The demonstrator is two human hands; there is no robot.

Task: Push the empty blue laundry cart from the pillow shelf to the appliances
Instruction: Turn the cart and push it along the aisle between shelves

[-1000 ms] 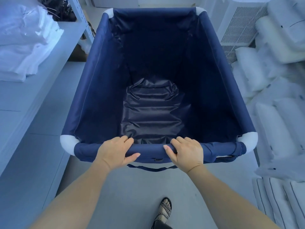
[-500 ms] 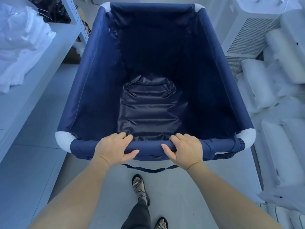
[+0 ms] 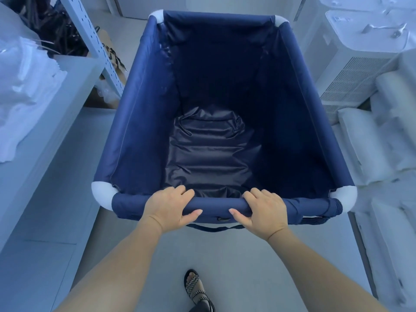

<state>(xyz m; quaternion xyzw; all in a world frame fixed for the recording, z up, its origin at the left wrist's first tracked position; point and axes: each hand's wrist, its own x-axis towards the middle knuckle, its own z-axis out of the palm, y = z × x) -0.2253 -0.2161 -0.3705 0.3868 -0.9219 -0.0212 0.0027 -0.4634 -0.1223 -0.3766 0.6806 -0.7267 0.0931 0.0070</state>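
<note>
The blue laundry cart (image 3: 139, 122) fills the middle of the view, its fabric bin empty down to a dark crinkled floor, with white corner pieces on the rim. My left hand (image 3: 167, 206) grips the near rim bar left of centre, fingers curled over the top and thumb underneath. My right hand (image 3: 263, 208) grips the same bar right of centre in the same way. White appliances with vent grilles (image 3: 351, 64) stand ahead on the right, level with the cart's far end.
White wrapped pillows (image 3: 369, 140) are stacked along the right side. A pale shelf (image 3: 51, 122) with white bagged linen (image 3: 20, 97) runs along the left, with a perforated rack post (image 3: 94, 43) and cardboard beyond. One sandalled foot (image 3: 195, 287) steps on the grey floor behind the cart.
The cart has rolled forward down the aisle. The appliances on the right have come nearer, the pillows slid back, and my feet have changed step. Both hands keep their grip.
</note>
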